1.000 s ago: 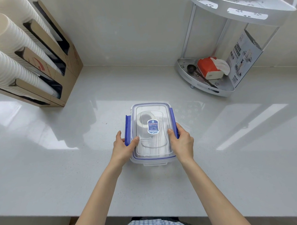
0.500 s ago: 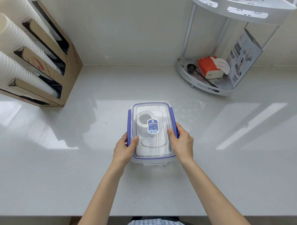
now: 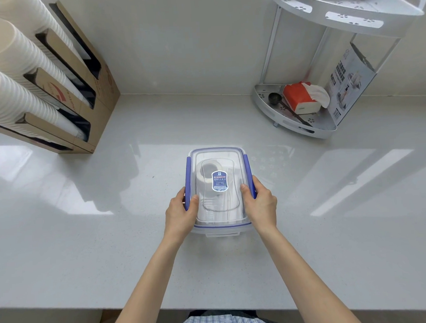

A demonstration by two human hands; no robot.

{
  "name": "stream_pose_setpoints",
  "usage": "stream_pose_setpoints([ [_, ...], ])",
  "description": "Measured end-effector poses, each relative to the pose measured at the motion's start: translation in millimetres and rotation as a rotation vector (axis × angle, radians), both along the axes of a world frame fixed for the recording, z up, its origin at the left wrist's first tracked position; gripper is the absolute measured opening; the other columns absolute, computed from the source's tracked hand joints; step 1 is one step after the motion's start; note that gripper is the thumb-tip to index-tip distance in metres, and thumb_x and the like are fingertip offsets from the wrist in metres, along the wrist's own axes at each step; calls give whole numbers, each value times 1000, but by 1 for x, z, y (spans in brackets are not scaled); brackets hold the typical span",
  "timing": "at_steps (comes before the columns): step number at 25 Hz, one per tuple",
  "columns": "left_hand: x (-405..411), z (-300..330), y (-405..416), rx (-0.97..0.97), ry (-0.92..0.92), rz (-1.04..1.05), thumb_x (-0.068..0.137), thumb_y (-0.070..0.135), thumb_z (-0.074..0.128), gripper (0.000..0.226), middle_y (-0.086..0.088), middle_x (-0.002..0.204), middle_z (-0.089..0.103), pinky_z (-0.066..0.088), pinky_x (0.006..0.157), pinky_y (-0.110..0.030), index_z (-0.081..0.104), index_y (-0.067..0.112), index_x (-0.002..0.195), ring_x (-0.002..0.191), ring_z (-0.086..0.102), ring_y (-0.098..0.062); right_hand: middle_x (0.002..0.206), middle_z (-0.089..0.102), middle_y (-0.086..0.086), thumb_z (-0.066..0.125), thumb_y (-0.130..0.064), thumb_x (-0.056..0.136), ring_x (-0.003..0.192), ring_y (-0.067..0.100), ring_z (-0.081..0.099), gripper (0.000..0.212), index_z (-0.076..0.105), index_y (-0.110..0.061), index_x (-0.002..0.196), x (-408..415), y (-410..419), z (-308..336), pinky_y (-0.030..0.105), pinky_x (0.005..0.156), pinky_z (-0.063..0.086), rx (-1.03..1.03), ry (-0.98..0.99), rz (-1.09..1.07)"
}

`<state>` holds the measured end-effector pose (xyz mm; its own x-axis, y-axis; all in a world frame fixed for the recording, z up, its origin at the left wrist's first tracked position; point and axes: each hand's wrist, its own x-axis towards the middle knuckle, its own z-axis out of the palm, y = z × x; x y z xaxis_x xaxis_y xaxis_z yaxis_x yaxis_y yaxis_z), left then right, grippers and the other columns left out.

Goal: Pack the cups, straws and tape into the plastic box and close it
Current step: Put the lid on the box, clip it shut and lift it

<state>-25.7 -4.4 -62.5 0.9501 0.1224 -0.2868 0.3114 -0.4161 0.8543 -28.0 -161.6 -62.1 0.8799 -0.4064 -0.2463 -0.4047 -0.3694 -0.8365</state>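
- The plastic box (image 3: 219, 190) stands on the white bench (image 3: 137, 238), in the middle, directly in front of me.
- Its clear lid (image 3: 216, 158) lies on top, and the two blue side clips (image 3: 248, 174) are folded down along the long sides.
- Through the lid I see the roll of tape (image 3: 206, 172) in the far left part of the box. Some pale things lie beside it and nearer to me, but I cannot tell clearly which are cups and which are straws.
- My left hand (image 3: 181, 211) grips the left side of the box near the front corner. The thumb rests on the lid edge and the fingers are wrapped around the left blue clip.
- My right hand (image 3: 260, 204) grips the right side in the same way, thumb on the lid and fingers over the right clip.
- Both forearms reach forward from the bench edge and come together toward the box, with the wrists nearly straight.
- At the far left, a cardboard holder (image 3: 92, 93) carries stacks of paper cups (image 3: 20, 72).
- At the far right, a corner rack (image 3: 300, 123) holds a red tissue pack (image 3: 300, 97).
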Motion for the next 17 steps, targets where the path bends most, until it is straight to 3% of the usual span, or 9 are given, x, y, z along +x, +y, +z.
stream_pose_setpoints([
  [3,0,2,-1,-26,33,6,91,26,45,44,-11,125,53,43,91,-36,39,14,132,97,47,-18,122,63,13,49,-30,92,109,32,57,47,45,-12,136,0,-1,3,41,100,46,19,6,5],
  [7,0,6,1,-213,118,57,89,26,49,46,-6,116,50,40,80,-31,37,16,132,97,49,-19,127,59,11,51,-28,92,113,31,55,46,44,-10,134,-1,-2,4,42,100,46,25,-6,21],
  [10,2,5,8,-357,229,79,87,28,53,44,-3,112,56,48,85,-39,42,16,128,98,55,-21,126,57,8,54,-33,89,108,26,55,49,41,-17,134,0,-6,5,38,95,45,94,57,11],
  [14,5,7,12,-552,357,84,87,24,55,33,4,97,62,50,70,-30,52,15,118,86,57,-13,122,57,9,58,-38,85,113,26,55,59,38,-15,135,-1,-20,5,38,101,44,237,203,43],
  [17,8,8,15,-537,363,75,85,23,57,34,1,99,62,49,68,-30,53,14,118,87,56,-16,109,59,5,61,-35,84,101,22,58,49,48,-11,126,-5,-25,5,32,86,48,293,218,64],
])
